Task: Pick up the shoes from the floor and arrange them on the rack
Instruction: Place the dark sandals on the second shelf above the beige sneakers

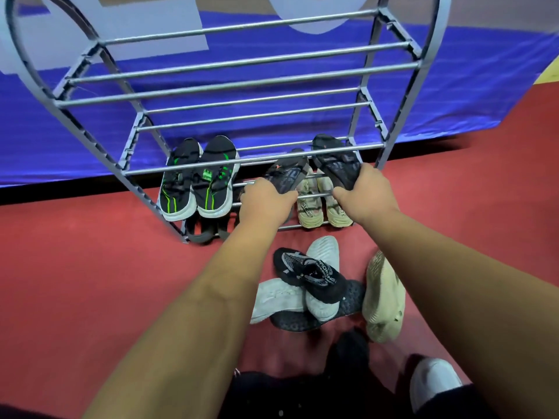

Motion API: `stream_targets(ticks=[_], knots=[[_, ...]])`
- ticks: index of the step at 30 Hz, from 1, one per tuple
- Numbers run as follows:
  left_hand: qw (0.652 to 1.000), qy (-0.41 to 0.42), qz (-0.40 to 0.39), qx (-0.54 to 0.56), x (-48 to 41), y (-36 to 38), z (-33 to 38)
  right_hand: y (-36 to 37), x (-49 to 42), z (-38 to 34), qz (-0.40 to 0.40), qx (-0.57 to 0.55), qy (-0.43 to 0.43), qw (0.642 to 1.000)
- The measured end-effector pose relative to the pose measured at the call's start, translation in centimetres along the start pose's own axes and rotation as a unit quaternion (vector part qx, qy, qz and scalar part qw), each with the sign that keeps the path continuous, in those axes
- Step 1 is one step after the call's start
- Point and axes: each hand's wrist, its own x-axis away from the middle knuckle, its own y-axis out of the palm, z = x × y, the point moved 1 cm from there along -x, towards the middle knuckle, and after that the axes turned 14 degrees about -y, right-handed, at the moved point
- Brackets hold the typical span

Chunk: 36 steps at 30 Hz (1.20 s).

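Observation:
A grey metal shoe rack stands against a blue banner. My left hand grips the heel of a dark sandal lying on a lower tier. My right hand holds the heel of the matching dark sandal beside it. A black pair with green stripes rests on the same tier at the left. Beige sneakers sit on the bottom tier, under my hands. On the floor lies a pile: a black and grey sneaker, white shoes, a dark sole and a cream clog.
Dark sandals sit on the bottom tier at the left. The rack's upper tiers hold nothing. Red floor spreads to both sides. My dark-clothed legs and a white shoe are at the bottom edge.

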Motion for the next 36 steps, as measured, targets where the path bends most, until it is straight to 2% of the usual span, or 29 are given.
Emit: stream_targets(ticks=[6, 12, 17, 24, 30, 36], knots=[[0.999, 0.020, 0.036, 0.024, -3.5, 3.6, 1.6, 1.9, -4.3, 1.3, 0.000, 0.006, 0.007, 1.000], [0.997, 0.021, 0.052, 0.045, -5.8, 6.2, 2.5, 3.4, -6.7, 1.3, 0.005, 0.092, -0.036, 0.995], [0.996, 0.045, 0.070, -0.016, -6.7, 7.5, 4.4, 3.8, -8.0, 1.4, -0.035, 0.149, -0.045, 0.987], [0.998, 0.016, 0.047, -0.040, -8.3, 9.7, 5.5, 4.5, -8.5, 1.9, -0.075, 0.205, -0.058, 0.974], [0.996, 0.039, -0.018, -0.079, -8.5, 9.5, 5.4, 4.5, -8.5, 2.1, -0.085, 0.169, -0.049, 0.981], [0.996, 0.060, -0.048, -0.036, -8.1, 9.3, 4.1, 4.5, -8.8, 2.6, -0.078, 0.113, -0.038, 0.990]])
